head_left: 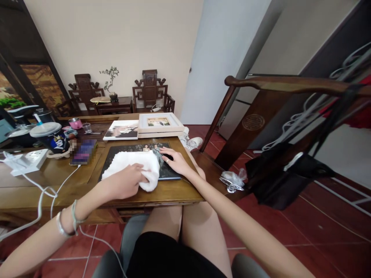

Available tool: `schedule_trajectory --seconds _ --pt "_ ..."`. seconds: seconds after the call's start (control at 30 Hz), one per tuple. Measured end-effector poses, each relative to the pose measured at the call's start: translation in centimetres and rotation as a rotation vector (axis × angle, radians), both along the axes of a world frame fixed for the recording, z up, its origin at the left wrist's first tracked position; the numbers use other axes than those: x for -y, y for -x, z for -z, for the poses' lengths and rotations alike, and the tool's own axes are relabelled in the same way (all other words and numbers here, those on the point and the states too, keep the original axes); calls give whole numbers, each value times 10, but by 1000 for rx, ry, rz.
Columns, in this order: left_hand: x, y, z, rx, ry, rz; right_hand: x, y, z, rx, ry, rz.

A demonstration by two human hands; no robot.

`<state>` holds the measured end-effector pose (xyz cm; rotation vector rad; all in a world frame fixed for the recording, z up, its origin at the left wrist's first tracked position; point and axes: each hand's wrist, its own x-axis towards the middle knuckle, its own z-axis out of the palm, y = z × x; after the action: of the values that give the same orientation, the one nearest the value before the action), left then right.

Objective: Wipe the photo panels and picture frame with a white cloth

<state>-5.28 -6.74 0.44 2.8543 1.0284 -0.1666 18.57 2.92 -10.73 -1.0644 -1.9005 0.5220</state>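
A large dark photo print (pixel 171 172) lies flat on the wooden table (pixel 174 195) in front of me. A white cloth (pixel 127 162) rests on top of it. My left hand (pixel 126 184) is closed on the near right end of the cloth, pressing it onto the print. My right hand (pixel 175 160) lies flat on the print's right side with fingers spread, holding nothing.
Behind the print sit a white framed photo (pixel 159 122) and a photo album (pixel 121 130). To the left are a phone (pixel 83 151), a lidded cup (pixel 50 137), a white power strip (pixel 27 160) with cables, and a pink pot (pixel 75 123). A wooden chair (pixel 261 116) stands right.
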Motion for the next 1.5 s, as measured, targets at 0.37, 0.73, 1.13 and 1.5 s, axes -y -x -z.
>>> schedule_trajectory --seconds 0.37,0.73,1.13,1.5 --pt "-95 -13 25 32 -100 -29 0 0 0 22 8 21" --pt "-117 -36 27 -52 -162 -109 2 1 -2 38 7 31" --pt "22 -18 4 -82 -21 21 3 1 -3 6 13 16" --pt "-20 -25 3 -75 -23 -25 3 0 -3 22 7 12"
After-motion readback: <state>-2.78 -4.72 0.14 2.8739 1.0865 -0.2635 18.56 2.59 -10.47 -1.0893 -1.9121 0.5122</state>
